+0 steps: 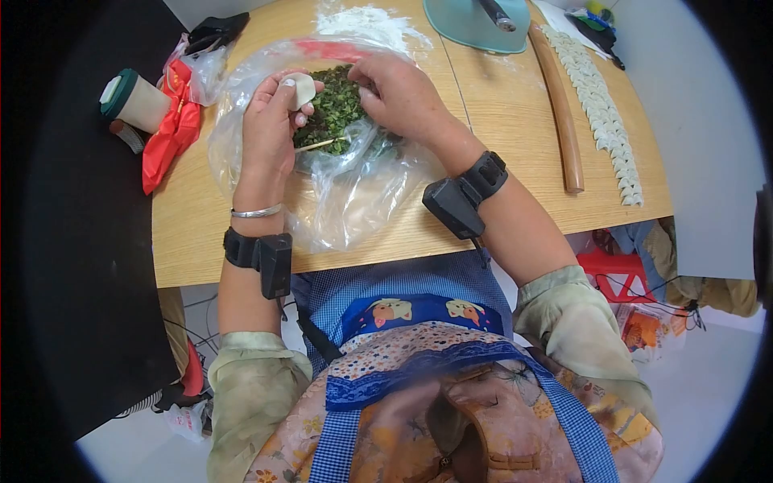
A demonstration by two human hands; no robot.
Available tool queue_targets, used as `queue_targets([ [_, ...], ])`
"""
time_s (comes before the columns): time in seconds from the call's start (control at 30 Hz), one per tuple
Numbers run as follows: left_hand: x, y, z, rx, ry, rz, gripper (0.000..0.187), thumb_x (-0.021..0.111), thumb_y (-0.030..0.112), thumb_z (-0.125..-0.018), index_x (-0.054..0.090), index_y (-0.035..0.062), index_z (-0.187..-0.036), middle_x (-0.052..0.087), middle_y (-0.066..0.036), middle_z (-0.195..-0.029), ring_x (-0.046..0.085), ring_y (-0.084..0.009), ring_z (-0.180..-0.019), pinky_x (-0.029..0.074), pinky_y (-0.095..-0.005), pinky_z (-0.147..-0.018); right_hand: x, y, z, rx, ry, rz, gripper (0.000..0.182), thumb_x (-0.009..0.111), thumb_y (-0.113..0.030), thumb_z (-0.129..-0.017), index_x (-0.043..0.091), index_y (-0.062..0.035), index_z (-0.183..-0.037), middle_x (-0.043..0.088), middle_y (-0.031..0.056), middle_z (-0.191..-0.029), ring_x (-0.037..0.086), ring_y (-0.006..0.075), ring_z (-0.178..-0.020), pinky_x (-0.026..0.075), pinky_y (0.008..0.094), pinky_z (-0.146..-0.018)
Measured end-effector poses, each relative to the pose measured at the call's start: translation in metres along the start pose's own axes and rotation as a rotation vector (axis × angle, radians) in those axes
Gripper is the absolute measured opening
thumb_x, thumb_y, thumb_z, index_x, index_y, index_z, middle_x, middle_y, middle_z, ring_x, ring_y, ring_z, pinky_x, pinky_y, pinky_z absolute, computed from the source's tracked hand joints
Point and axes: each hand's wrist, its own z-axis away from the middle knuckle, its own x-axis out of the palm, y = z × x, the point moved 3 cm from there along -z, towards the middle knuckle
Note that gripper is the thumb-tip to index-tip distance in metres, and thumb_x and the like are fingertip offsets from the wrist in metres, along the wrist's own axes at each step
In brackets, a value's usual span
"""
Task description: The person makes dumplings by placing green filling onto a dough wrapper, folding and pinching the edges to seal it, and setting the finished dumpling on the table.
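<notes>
One wood-grained desk (515, 161) stands between a dark panel (72, 241) and a pale panel (700, 121), with flour (370, 24) scattered at its far side. Toward the person's right, a rolling pin (555, 113) lies near a long overlapping row of folded dough pieces (604, 121). From where I'm standing, the dough wrapper (301, 90) looks thin, roundish and creamy white; the left grip (272, 117) has it pinched beside chopped greens (342, 101), dark and leafy amid clear plastic (338, 217). The right grip (403, 92) bends over the greens; I can't tell whether it's holding anything.
</notes>
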Motion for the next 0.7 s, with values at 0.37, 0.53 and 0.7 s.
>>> queue_targets([
  [0.37,-0.0005,-0.0002,-0.0002,0.011,-0.012,-0.002,0.021,0.050,0.014,-0.097,0.058,0.0014,-0.112,0.067,-0.010,-0.093,0.051,-0.0072,-0.065,0.041,-0.0182,-0.056,0.0055,0.0013,0.0032,-0.021,-0.080,0.071,0.010,0.062,-0.010,-0.075,0.065,-0.0044,-0.083,0.066,0.0149,-0.083,0.063,0.0347,-0.085,0.050,0.0450,-0.076],
  [0.53,-0.0014,-0.0006,-0.0010,0.013,-0.007,-0.017,0.021,0.050,0.014,-0.097,0.058,0.0017,-0.112,0.067,-0.010,-0.093,0.051,-0.0072,-0.065,0.041,-0.0182,-0.056,0.0003,0.0010,0.0011,0.077,-0.032,-0.093,0.013,0.064,-0.014,-0.079,0.067,-0.0053,-0.088,0.067,0.0150,-0.085,0.064,0.0345,-0.083,0.050,0.0444,-0.073],
  [0.7,-0.0010,-0.0007,-0.0003,0.002,-0.002,-0.004,0.021,0.050,0.014,-0.097,0.058,0.0017,-0.113,0.067,-0.010,-0.093,0.051,-0.0071,-0.065,0.040,-0.0182,-0.056,0.0006,0.0028,-0.0002,0.015,0.016,-0.114,0.020,0.064,-0.010,-0.083,0.066,-0.0021,-0.101,0.066,0.0157,-0.087,0.064,0.0297,-0.080,0.050,0.0376,-0.073],
])
